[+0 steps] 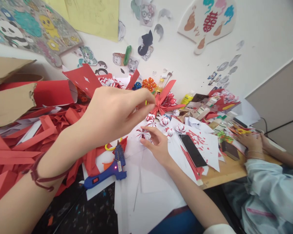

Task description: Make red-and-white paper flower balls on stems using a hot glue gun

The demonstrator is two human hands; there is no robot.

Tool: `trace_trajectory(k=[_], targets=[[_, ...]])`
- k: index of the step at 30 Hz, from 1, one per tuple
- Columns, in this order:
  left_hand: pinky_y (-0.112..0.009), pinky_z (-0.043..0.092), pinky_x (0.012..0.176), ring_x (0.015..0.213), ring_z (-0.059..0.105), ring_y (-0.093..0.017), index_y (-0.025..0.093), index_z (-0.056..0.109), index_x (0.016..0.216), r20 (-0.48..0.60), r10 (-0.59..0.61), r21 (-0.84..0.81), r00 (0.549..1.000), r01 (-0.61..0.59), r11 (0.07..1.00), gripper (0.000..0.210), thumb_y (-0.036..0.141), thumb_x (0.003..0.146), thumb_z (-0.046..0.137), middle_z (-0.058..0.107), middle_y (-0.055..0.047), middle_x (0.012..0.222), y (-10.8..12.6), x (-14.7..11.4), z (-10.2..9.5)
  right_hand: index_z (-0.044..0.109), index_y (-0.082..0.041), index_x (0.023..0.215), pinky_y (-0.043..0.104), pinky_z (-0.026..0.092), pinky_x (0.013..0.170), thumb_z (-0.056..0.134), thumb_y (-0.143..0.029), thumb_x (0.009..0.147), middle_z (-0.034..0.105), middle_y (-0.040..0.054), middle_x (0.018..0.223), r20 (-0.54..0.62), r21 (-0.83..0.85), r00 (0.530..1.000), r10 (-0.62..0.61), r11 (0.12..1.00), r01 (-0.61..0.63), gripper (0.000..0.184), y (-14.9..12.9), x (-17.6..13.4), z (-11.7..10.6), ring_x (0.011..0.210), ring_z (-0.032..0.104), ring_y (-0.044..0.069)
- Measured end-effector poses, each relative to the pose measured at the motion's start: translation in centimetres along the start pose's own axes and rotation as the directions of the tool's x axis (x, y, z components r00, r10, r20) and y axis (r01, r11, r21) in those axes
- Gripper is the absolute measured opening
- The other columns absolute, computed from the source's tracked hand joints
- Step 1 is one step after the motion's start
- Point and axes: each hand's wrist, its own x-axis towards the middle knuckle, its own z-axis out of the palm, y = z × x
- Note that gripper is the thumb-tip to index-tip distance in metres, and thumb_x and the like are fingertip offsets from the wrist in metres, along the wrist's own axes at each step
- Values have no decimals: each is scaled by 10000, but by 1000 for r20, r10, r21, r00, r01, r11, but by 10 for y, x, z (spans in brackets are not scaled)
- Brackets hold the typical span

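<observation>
My left hand (122, 110) is raised over the paper with thumb and fingers pinched together. A red paper flower with long petals (161, 104) appears right at its fingertips. Whether the pinch holds that flower or something smaller, I cannot tell. Lower and to the right, my right hand (157, 143) has thumb and fingers closed on the edge of a small red-and-white paper flower (143, 134). Several similar round paper flowers (164, 121) lie just behind it. Below my left hand, a blue glue gun (112, 170) rests with a red light lit.
Folded red paper strips (39, 136) heap up on the left, beside torn cardboard (12, 100). White sheets (156, 182) cover the middle. A black phone (192, 150) lies on the right, near red scraps. Another person's hands (249, 143) are at the table's right end. Bottles (187, 98) stand along the wall.
</observation>
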Motion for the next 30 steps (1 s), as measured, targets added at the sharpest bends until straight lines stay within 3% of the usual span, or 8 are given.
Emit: trace_trajectory(k=[3,6,8,11,20,25,28,30], targets=[[-250,372,550,666,644,-110,218,563,1264,-32,-50,14,998,51,999,301,180,981,467,753,12,899,0,-1,2,734,-307,1153,329,570,943,826,-350,808,749,33,1165,-5,-10,1000,4,1000,-4,359,1,0,0,1073,697,191],[-264,325,514,694,658,-115,249,462,1390,-89,43,164,995,-28,986,439,126,969,470,747,15,1007,-5,-4,7,737,-288,1146,321,572,900,811,-371,821,750,44,1164,-4,-30,1000,4,1000,-5,343,3,1,-1,1050,693,193],[-278,315,523,686,652,-125,278,500,1363,-79,167,285,983,-138,948,467,61,956,425,740,12,1022,-10,-4,12,738,-279,1145,314,571,881,805,-375,827,752,47,1157,-2,-23,1000,-1,1000,1,338,4,1,-1,1042,691,191],[-281,349,565,691,646,-133,271,593,1266,3,271,333,963,-257,907,466,12,940,384,729,-16,1009,-16,-3,17,740,-279,1143,307,572,864,807,-383,823,756,47,1159,7,12,1000,-13,1000,13,343,4,0,-1,1032,696,192],[-307,350,522,650,608,-139,237,677,1031,63,304,333,950,-308,891,273,121,982,434,679,-26,834,-25,-4,20,778,-265,1136,344,566,903,723,-503,876,778,63,1158,110,35,994,-14,999,10,358,-1,-2,-5,1066,715,237],[-324,419,580,732,660,-167,243,676,1100,50,277,373,959,-276,886,293,183,1014,403,716,-45,903,-27,-6,26,779,-269,1148,345,537,967,686,-498,909,780,55,1160,117,75,993,-33,997,24,344,-1,-2,-6,1097,712,231],[-371,499,804,1009,686,-226,223,581,1324,-32,172,398,985,-145,906,346,226,1039,386,718,-86,1188,-32,-3,28,778,-277,1148,325,538,950,686,-482,913,778,46,1162,134,69,990,-31,997,22,324,-2,-2,-6,1095,711,218],[-418,462,992,1210,621,-257,199,462,1451,-101,62,370,993,-20,929,410,247,1052,379,618,-112,1411,-37,-3,24,775,-279,1150,318,539,945,683,-478,917,775,44,1169,144,63,989,-30,998,22,321,-3,-2,-6,1102,708,214]])
